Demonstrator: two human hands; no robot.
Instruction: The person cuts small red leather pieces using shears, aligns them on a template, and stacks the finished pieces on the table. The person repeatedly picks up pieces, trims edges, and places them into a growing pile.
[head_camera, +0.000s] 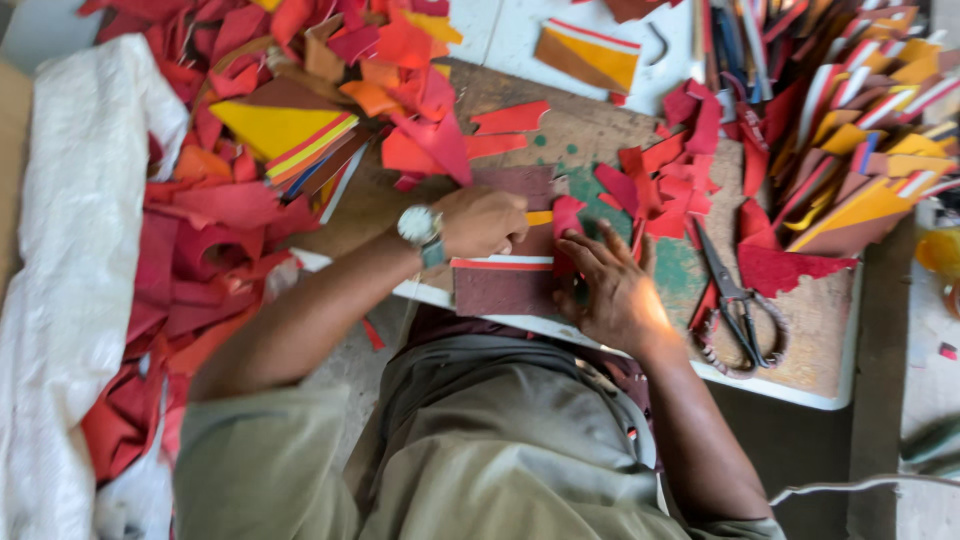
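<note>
Two hands on maroon leather piece (500, 290): left hand (485, 222) closed round yellow-handled tool (538, 217), right hand (612, 290) fingers spread flat, pinning. Probably light, limp; best pinned near edge.

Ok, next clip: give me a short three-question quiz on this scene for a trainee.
1. True or false: the scissors lie untouched on the board, beside the right hand.
2. Multiple choice: the wristwatch sits on A) the left wrist, B) the right wrist, C) the board.
3. Short answer: what does the left hand grip?

Key:
1. True.
2. A.
3. A small yellow thing, held in a closed fist over the maroon sheet, which the right hand presses flat with its fingers spread.
</note>
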